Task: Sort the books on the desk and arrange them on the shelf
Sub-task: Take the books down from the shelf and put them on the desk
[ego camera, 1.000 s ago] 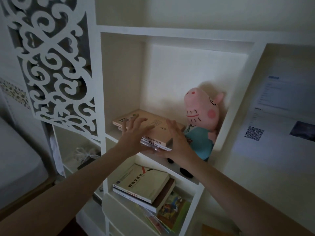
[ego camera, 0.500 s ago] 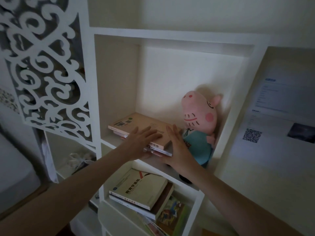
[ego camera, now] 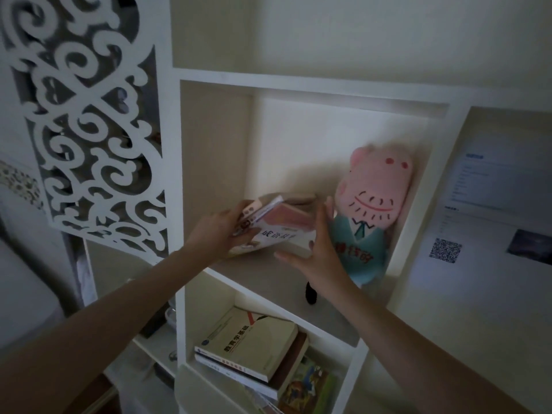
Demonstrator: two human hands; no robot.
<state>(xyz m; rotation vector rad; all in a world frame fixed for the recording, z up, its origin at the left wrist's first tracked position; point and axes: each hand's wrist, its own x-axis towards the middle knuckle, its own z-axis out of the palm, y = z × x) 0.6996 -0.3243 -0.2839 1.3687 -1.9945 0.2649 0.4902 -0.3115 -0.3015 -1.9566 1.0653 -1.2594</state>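
A small stack of books (ego camera: 277,228) is tilted up on edge inside the upper compartment of the white shelf (ego camera: 298,282). My left hand (ego camera: 218,234) grips the stack's left side, fingers curled over the covers. On the right end of the stack my right hand (ego camera: 316,249) holds it, thumb underneath and fingers up along the side. The topmost book has a pink and white cover with dark characters. The back of the stack is blurred and partly hidden by my hands.
A pink plush pig (ego camera: 370,216) in a teal shirt leans in the compartment's right corner, touching my right hand. The compartment below holds stacked books (ego camera: 248,345) and a colourful one (ego camera: 307,389). A white scrollwork panel (ego camera: 89,121) stands left; a paper with a QR code (ego camera: 445,249) hangs right.
The books lay flat on the shelf with my hands resting on them; now both hands have tipped the stack up on edge. The plush pig has been pushed back to the right.
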